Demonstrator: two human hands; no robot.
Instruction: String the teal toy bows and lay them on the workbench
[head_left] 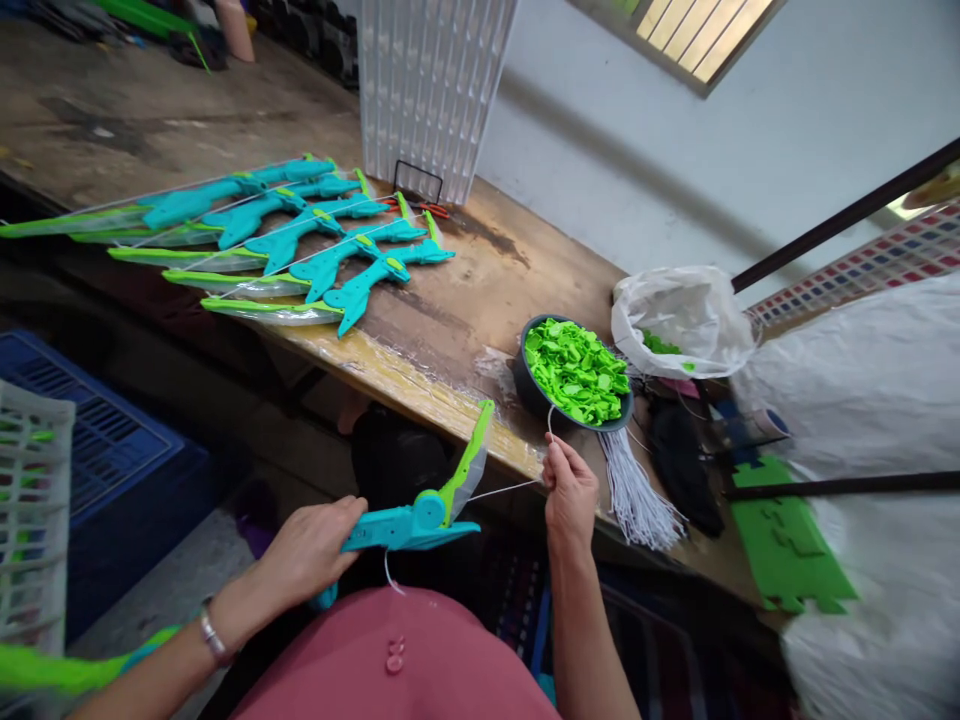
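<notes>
1. Far to the left of the bowl [531, 400], down off the table [465, 290], I see a white basket [34, 510] and a blue crate [112, 450].
2. On the table, left of the bowl and farther back, five finished bows [300, 245] lie side by side in a row.
3. Left of the bowl and lower, past the table edge, the left hand [311, 550] holds one more toy bow [420, 515]. Its grip is closed around the blue end.
4. That toy bow is in the air over the person's lap. Its green tip points up toward the bowl.
5. A thin white string [502, 490] runs from the toy bow toward the bowl's side, pulled straight.
6. Just under the bowl, the right hand [570, 490] has a grip that pinches the white string between thumb and fingers.
7. The bowl is full of small green bits [577, 370]. A bundle of strings [637, 495] hangs just below it, a plastic bag [682, 315] sits just to its right, and a green foam piece [787, 540] lies farther right and lower.
8. I think this is the stringing step: one end is at the toy bow, the other is in the pinch. The next move, I guess, calls for a tight string and a bow that does not wobble.
</notes>
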